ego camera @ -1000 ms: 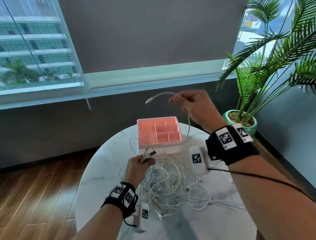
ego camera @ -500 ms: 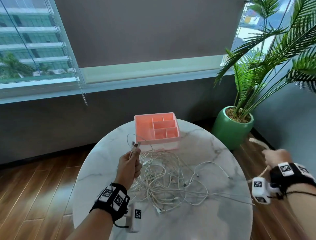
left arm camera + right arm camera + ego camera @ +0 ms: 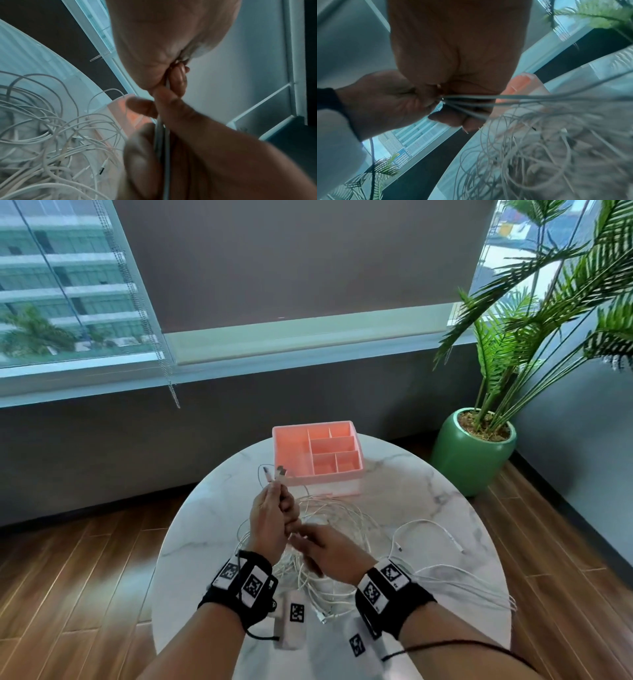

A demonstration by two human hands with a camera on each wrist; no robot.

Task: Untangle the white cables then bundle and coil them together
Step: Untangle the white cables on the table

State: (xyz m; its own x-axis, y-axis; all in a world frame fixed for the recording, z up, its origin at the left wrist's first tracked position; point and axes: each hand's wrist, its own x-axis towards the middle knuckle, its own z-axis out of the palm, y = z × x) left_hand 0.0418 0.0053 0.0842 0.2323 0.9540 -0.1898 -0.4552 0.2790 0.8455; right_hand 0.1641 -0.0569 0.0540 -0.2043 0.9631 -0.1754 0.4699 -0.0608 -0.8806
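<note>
A tangle of white cables (image 3: 342, 517) lies in the middle of the round marble table (image 3: 428, 491). My left hand (image 3: 278, 499) is raised over it and grips several cable ends, whose plugs (image 3: 278, 472) stick up above the fist. My right hand (image 3: 301, 537) meets it just below and pinches the same strands. In the left wrist view those strands (image 3: 162, 135) run down between both hands, beside the tangle (image 3: 51, 128). In the right wrist view the strands (image 3: 513, 97) leave my right hand (image 3: 453, 116) toward the heap, with my left hand (image 3: 382, 102) beside it.
A pink compartment tray (image 3: 291, 450) stands at the table's far side, just behind the plugs. One loose cable (image 3: 428, 523) loops out to the right on the tabletop. A green plant pot (image 3: 474, 453) stands on the wooden floor at the right.
My right hand, which had drawn a cable far out to the right, has come back and taken hold of the strands just below my left hand. The left hand keeps its grip.
</note>
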